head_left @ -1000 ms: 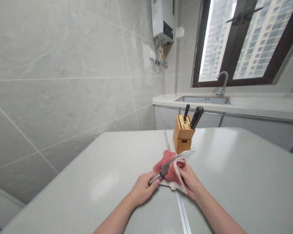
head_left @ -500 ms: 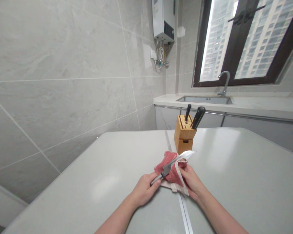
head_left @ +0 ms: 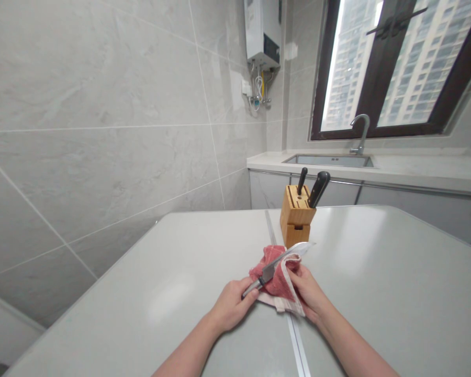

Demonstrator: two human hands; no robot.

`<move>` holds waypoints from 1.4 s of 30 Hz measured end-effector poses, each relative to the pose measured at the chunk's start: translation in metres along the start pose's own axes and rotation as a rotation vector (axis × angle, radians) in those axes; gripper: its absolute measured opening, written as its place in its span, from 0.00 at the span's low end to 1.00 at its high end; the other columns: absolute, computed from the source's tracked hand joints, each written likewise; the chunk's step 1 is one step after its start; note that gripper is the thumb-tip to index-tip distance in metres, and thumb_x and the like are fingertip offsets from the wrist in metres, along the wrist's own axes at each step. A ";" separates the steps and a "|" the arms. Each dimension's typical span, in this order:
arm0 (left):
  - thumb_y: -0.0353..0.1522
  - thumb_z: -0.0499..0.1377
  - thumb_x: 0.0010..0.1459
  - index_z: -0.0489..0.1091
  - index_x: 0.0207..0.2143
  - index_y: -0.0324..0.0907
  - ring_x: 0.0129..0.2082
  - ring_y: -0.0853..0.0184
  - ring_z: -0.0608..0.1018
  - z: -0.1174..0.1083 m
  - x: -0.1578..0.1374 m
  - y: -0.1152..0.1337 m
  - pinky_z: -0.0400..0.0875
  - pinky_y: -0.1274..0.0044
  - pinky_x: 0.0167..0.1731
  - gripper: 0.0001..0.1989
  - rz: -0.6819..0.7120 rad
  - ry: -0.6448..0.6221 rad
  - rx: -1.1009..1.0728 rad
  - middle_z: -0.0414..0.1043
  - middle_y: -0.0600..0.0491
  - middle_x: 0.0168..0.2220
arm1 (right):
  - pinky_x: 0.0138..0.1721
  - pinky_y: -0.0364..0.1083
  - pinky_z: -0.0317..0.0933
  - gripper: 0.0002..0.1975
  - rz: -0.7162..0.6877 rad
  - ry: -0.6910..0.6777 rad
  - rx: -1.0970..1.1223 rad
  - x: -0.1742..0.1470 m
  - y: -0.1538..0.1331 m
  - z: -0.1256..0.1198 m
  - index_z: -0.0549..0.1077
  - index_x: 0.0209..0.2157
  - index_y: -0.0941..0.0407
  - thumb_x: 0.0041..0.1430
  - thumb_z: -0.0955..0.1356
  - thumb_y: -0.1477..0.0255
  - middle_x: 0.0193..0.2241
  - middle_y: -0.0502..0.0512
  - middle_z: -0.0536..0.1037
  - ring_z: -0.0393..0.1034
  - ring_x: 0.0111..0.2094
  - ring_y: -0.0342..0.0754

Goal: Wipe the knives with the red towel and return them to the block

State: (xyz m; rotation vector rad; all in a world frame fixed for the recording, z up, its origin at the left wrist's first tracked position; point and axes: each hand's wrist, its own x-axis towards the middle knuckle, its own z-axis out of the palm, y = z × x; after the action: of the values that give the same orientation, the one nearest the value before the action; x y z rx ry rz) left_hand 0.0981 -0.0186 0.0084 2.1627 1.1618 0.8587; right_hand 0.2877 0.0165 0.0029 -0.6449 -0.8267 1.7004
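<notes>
My left hand [head_left: 231,305] grips the handle of a kitchen knife [head_left: 284,258], whose steel blade points up and to the right over the pale table [head_left: 160,298]. Around the blade's middle lies a red cloth [head_left: 277,272] with a white edge, bunched in my right hand [head_left: 306,290]. The blade tip sticks out past the cloth toward a wooden knife block [head_left: 296,214]. Two black-handled knives [head_left: 317,188] stand in that block, just behind the cloth.
A metal seam strip [head_left: 296,340] runs down the table between my arms. Behind the table a counter holds a sink [head_left: 332,161] and tap [head_left: 361,133] under a window. A tiled wall stands at left, with a water heater [head_left: 261,31] mounted high.
Almost nothing moved: both hands, the cloth and the knife stay in the same place, with the cloth shifting very slightly along the blade.
</notes>
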 end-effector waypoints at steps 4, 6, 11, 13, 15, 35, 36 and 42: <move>0.39 0.44 0.62 0.68 0.40 0.40 0.28 0.69 0.68 -0.001 0.000 0.002 0.59 0.80 0.30 0.17 0.001 0.000 0.002 0.70 0.55 0.31 | 0.40 0.53 0.65 0.16 -0.007 -0.005 0.023 -0.001 0.000 0.001 0.71 0.38 0.57 0.45 0.72 0.69 0.35 0.58 0.78 0.73 0.36 0.54; 0.39 0.44 0.62 0.68 0.40 0.40 0.28 0.69 0.68 -0.001 0.000 0.002 0.59 0.80 0.31 0.17 0.002 -0.002 0.000 0.70 0.55 0.31 | 0.39 0.53 0.66 0.14 -0.002 -0.014 0.036 -0.001 0.000 0.001 0.71 0.37 0.57 0.46 0.72 0.70 0.34 0.57 0.79 0.73 0.36 0.54; 0.39 0.44 0.62 0.68 0.38 0.40 0.28 0.69 0.68 -0.001 0.000 0.001 0.59 0.81 0.31 0.17 0.000 -0.008 -0.009 0.69 0.55 0.31 | 0.40 0.53 0.66 0.12 -0.005 0.022 0.080 -0.002 -0.001 0.002 0.71 0.34 0.56 0.45 0.73 0.71 0.31 0.54 0.79 0.74 0.34 0.53; 0.39 0.44 0.62 0.67 0.38 0.40 0.29 0.69 0.68 -0.001 0.000 0.000 0.59 0.81 0.31 0.17 0.000 -0.014 -0.011 0.68 0.55 0.30 | 0.41 0.53 0.65 0.12 -0.007 0.023 0.097 -0.002 -0.001 0.001 0.71 0.33 0.56 0.44 0.73 0.72 0.30 0.54 0.79 0.74 0.33 0.52; 0.39 0.44 0.63 0.67 0.37 0.40 0.29 0.70 0.67 -0.001 0.000 -0.001 0.58 0.81 0.31 0.16 -0.002 -0.018 -0.011 0.68 0.56 0.30 | 0.42 0.53 0.65 0.12 -0.010 0.014 0.107 -0.001 0.000 0.001 0.71 0.32 0.56 0.43 0.74 0.73 0.30 0.53 0.79 0.74 0.32 0.50; 0.40 0.42 0.63 0.66 0.32 0.38 0.26 0.71 0.64 0.002 -0.001 -0.009 0.57 0.81 0.28 0.19 -0.036 -0.045 -0.007 0.62 0.57 0.26 | 0.37 0.52 0.67 0.13 -0.006 0.003 0.078 0.003 0.001 -0.006 0.71 0.35 0.58 0.45 0.72 0.72 0.31 0.58 0.79 0.74 0.32 0.52; 0.40 0.42 0.63 0.66 0.32 0.38 0.26 0.71 0.64 0.002 -0.001 -0.009 0.57 0.81 0.28 0.19 -0.039 -0.045 -0.006 0.63 0.57 0.26 | 0.37 0.52 0.67 0.13 -0.008 0.006 0.076 0.003 0.001 -0.006 0.71 0.35 0.58 0.45 0.72 0.72 0.31 0.58 0.79 0.74 0.32 0.52; 0.40 0.42 0.63 0.66 0.33 0.38 0.27 0.71 0.65 0.001 -0.001 -0.007 0.57 0.81 0.29 0.19 -0.038 -0.044 -0.006 0.63 0.57 0.26 | 0.38 0.52 0.66 0.13 -0.013 0.009 0.068 0.002 0.000 -0.005 0.71 0.36 0.57 0.46 0.72 0.72 0.32 0.57 0.79 0.74 0.33 0.52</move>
State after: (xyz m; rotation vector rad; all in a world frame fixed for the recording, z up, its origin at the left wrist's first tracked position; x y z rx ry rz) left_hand 0.0946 -0.0162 0.0020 2.1374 1.1729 0.7932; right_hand 0.2911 0.0200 -0.0001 -0.5999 -0.7618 1.7055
